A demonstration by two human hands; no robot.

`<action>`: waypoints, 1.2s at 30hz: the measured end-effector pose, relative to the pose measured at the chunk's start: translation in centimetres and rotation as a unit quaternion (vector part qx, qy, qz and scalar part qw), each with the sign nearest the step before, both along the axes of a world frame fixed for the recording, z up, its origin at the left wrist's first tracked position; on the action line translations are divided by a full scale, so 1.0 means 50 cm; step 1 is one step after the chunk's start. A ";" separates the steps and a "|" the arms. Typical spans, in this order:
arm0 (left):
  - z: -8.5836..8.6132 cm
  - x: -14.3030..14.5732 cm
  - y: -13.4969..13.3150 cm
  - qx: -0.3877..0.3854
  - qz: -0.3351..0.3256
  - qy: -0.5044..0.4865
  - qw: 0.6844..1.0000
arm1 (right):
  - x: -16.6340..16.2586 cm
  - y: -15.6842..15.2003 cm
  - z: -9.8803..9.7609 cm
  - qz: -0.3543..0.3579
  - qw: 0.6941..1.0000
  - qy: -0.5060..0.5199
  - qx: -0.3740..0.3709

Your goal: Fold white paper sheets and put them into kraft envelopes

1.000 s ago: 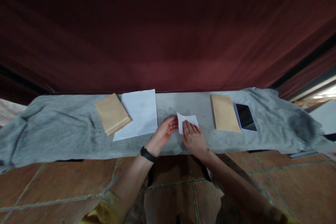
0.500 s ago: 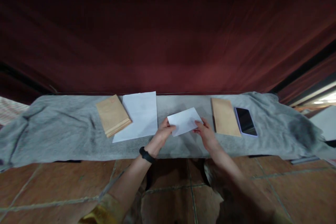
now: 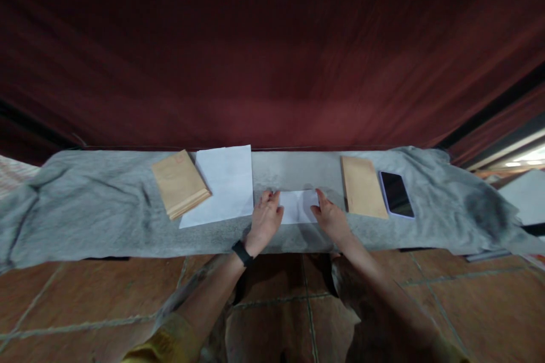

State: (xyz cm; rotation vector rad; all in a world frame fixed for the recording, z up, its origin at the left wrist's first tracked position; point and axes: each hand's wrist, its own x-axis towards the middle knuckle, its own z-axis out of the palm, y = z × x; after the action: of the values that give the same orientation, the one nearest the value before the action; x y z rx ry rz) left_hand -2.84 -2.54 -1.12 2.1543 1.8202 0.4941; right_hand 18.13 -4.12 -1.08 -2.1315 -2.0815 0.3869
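Observation:
A small folded sheet of white paper (image 3: 298, 207) lies level, low over or on the grey cloth, between my two hands. At its left end is my left hand (image 3: 267, 218), fingers and thumb closed on the edge. My right hand (image 3: 331, 217) grips the opposite end, its thumb on the near side and index finger at the far corner. To the left lie larger white sheets (image 3: 230, 181), partly under a stack of brown envelopes (image 3: 179, 181). Right of my right hand rests another brown envelope or small stack (image 3: 364, 187).
The grey cloth (image 3: 102, 198) covers a long narrow surface, wrinkled at both ends. A phone with a purple edge (image 3: 397, 195) lies right of the brown envelope. Behind rises a dark red surface (image 3: 272, 79). Below is a tiled floor (image 3: 93, 295).
The folded paper was tilted and raised at its right side; now it lies level and lower. Both hands have shifted to its two ends.

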 end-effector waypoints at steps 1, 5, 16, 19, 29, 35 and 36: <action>0.002 0.009 -0.008 0.019 -0.005 0.034 0.999 | 0.000 0.001 0.003 0.005 1.000 -0.012 0.002; -0.018 0.056 -0.031 0.075 -0.103 0.091 0.988 | -0.006 0.003 0.004 0.020 0.996 -0.061 0.064; -0.074 0.075 -0.030 0.075 -0.111 0.115 0.984 | -0.039 -0.016 -0.096 0.110 0.978 -0.062 0.166; -0.072 0.058 -0.028 0.062 -0.088 0.125 0.986 | -0.031 -0.018 -0.106 0.098 0.975 -0.066 0.189; -0.057 0.024 -0.033 0.034 -0.048 0.107 0.993 | 0.006 -0.033 -0.098 0.068 0.977 -0.092 0.178; -0.052 0.023 -0.031 0.015 -0.043 0.126 0.991 | 0.018 -0.039 -0.080 0.042 0.978 -0.087 0.184; -0.052 0.024 -0.030 0.016 -0.043 0.130 0.990 | 0.014 -0.039 -0.075 0.052 0.978 -0.080 0.185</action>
State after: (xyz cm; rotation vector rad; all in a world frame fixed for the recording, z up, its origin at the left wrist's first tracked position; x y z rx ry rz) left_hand -1.66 -4.06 -3.71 2.4029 1.8456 0.2329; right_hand 18.84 -6.09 -4.85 -1.8931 -2.1490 -0.1614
